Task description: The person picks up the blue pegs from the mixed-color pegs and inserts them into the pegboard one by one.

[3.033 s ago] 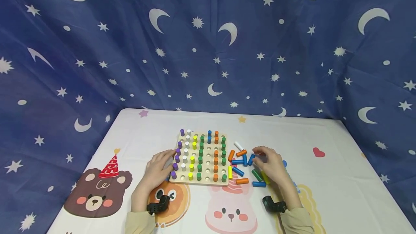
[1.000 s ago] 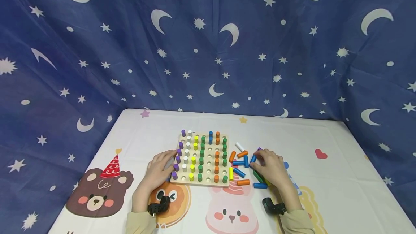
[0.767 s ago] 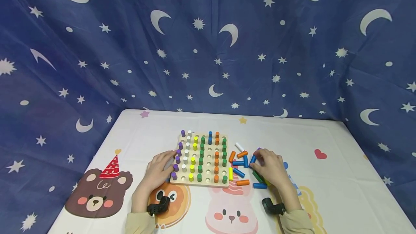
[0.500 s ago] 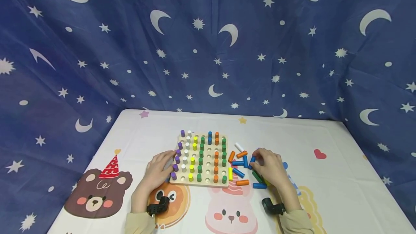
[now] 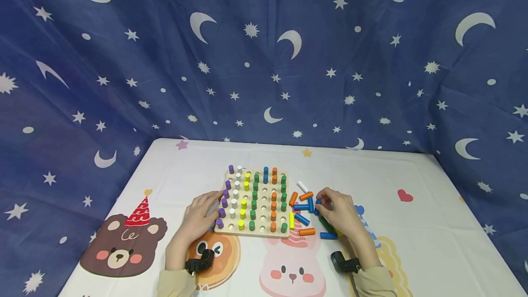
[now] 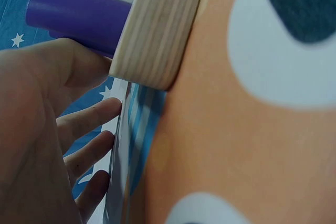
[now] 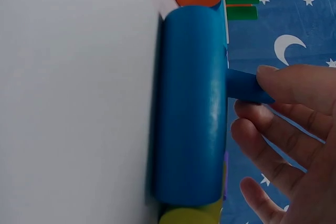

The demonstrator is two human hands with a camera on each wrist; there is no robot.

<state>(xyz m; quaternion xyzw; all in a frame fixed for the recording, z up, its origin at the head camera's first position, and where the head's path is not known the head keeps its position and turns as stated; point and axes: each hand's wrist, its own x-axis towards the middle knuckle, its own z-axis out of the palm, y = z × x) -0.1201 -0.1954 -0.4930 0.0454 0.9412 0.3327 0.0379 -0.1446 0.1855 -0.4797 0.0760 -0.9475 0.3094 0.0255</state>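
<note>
A square wooden pegboard (image 5: 252, 233) bears upright rows of purple, white, yellow, green, blue and orange pegs, with some bare holes between them. My left hand (image 5: 199, 217) rests at its left edge; in the left wrist view the thumb touches the corner beside a purple peg (image 6: 79, 17), and the other fingers are loosely extended. To the right of the board, my right hand (image 5: 340, 210) pinches a blue peg (image 7: 242, 86) between thumb and fingertips, among the loose pegs. A nearer blue peg (image 7: 191, 108) lies large in the right wrist view.
Several loose pegs lie between board and right hand: a white peg (image 5: 303, 187), orange pegs such as the near orange peg (image 5: 307, 232), a yellow peg (image 5: 291, 220), and a green peg (image 5: 326, 224) partly under the hand. The tablecloth (image 5: 445, 242) is printed with cartoon animals.
My right hand has come down onto the loose pegs and now pinches a blue one, shifting and tilting it slightly. My left hand stays at the board's left edge.
</note>
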